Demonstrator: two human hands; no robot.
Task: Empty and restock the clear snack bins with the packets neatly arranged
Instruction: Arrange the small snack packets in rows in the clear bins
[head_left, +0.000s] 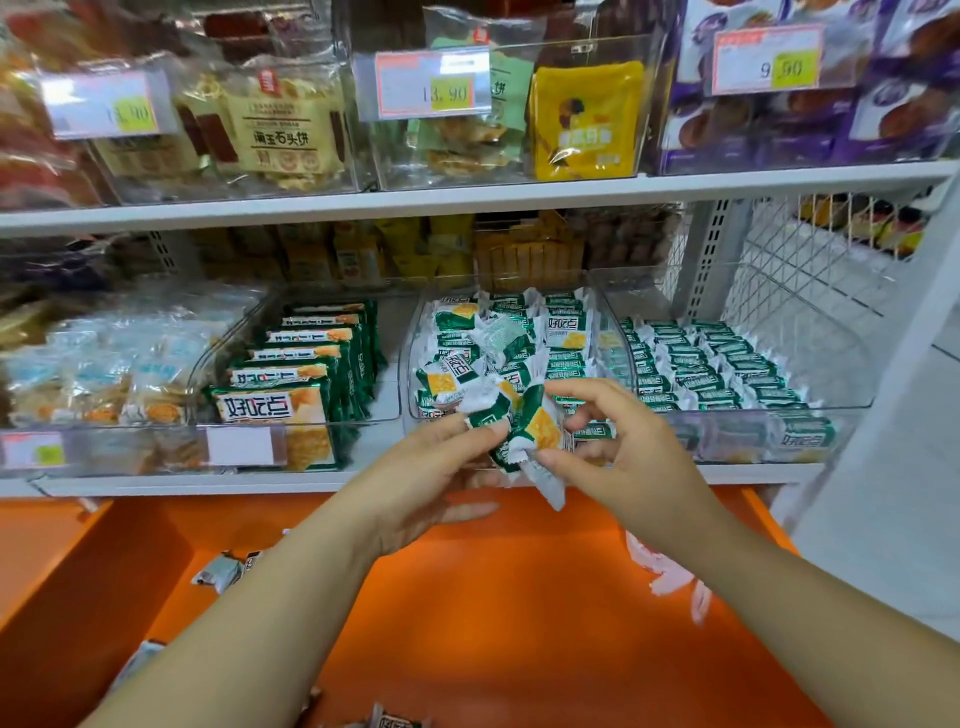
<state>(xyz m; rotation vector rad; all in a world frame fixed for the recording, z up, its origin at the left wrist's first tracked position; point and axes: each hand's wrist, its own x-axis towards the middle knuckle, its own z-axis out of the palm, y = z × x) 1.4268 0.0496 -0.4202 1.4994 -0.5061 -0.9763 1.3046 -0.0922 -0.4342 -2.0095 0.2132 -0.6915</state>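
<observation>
Both hands meet in front of the middle clear bin (415, 358), which holds a loose heap of green-and-white snack packets (498, 343). My left hand (441, 467) pinches a small bunch of these packets (524, 431) between thumb and fingers. My right hand (618, 436) grips the same bunch from the right. The right clear bin (852, 400) holds the same packets (701, 364) in neat rows. The left clear bin (228, 338) holds larger green packs (296, 374) standing in a row.
An orange tray (493, 597) below the shelf carries a few stray packets (223, 571) and pink wrappers (670, 571). Upper shelf bins (519, 104) show price tags. A white wire mesh divider (800, 270) stands at the right.
</observation>
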